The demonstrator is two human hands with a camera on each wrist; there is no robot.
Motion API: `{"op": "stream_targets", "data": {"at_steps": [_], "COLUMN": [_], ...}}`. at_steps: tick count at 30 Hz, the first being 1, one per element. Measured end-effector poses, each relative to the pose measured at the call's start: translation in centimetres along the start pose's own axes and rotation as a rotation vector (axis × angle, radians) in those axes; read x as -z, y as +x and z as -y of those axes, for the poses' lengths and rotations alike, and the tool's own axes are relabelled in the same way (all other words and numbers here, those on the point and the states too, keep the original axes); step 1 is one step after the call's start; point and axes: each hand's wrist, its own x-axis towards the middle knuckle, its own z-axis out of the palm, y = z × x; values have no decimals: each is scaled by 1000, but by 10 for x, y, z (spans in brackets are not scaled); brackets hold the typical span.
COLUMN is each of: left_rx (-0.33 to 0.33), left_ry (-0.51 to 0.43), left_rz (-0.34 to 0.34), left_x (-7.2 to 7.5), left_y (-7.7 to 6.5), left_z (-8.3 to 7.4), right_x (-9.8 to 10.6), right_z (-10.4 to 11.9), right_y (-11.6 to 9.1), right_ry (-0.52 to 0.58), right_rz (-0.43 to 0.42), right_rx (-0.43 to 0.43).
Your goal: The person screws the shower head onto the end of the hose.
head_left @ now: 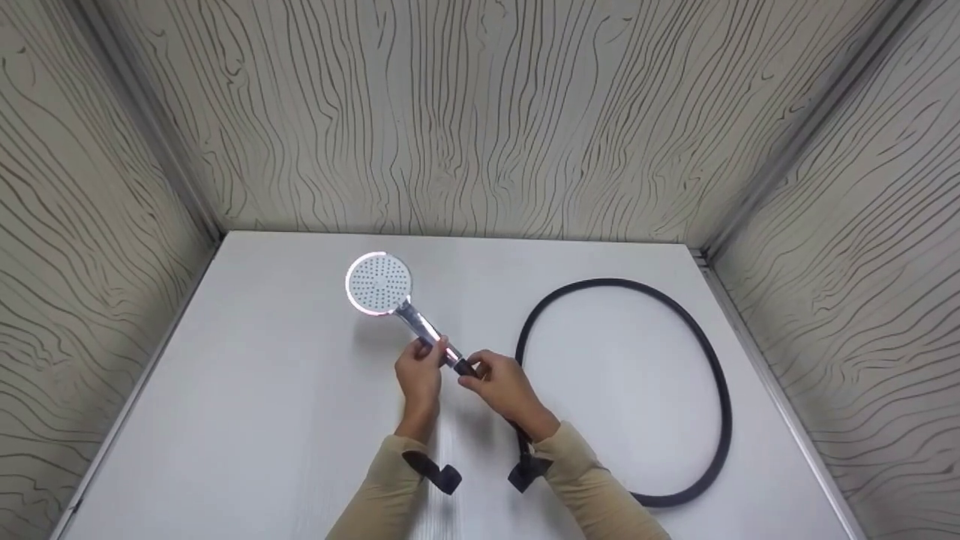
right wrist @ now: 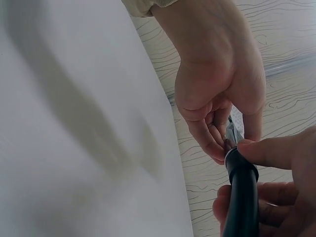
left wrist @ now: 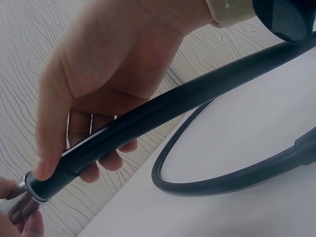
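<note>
A chrome shower head (head_left: 379, 283) with a round white nozzle face is held above the table, its face at the upper left. My left hand (head_left: 420, 371) pinches the lower part of its chrome handle (head_left: 418, 322). Close beside it, my right hand (head_left: 504, 384) grips the end of a black hose (left wrist: 187, 98) between thumb and fingers. In the left wrist view the hose's collar (left wrist: 47, 182) meets the handle's end; whether they are joined I cannot tell. The right wrist view shows the left hand (right wrist: 217, 89) curled about the handle beyond the hose end.
The rest of the hose lies in a wide loop on the white table (head_left: 247, 390), to the right. Wood-patterned panels (head_left: 465, 120) wall the table at the back and both sides. Black wrist mounts (head_left: 435, 472) stick out from the sleeves.
</note>
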Motion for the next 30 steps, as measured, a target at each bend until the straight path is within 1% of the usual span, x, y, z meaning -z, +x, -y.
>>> {"op": "stream_targets", "data": {"at_steps": [5, 9, 16, 24, 30], "left_rx": [-2, -7, -1, 20, 27], "left_ry": [-15, -22, -2, 18, 29], "left_rz": [3, 7, -4, 2, 16], "left_x": [0, 0, -1, -2, -2], "left_y": [1, 0, -1, -2, -3], "left_z": [1, 1, 1, 0, 1], "right_x": [0, -1, -3, -5, -4], "right_z": [3, 5, 7, 8, 5], "right_y": [-1, -3, -4, -2, -1], "right_ry": [-85, -121, -126, -155, -118], "right_rz": [-41, -61, -61, -101, -106], "right_rx": [53, 53, -8, 14, 1]}}
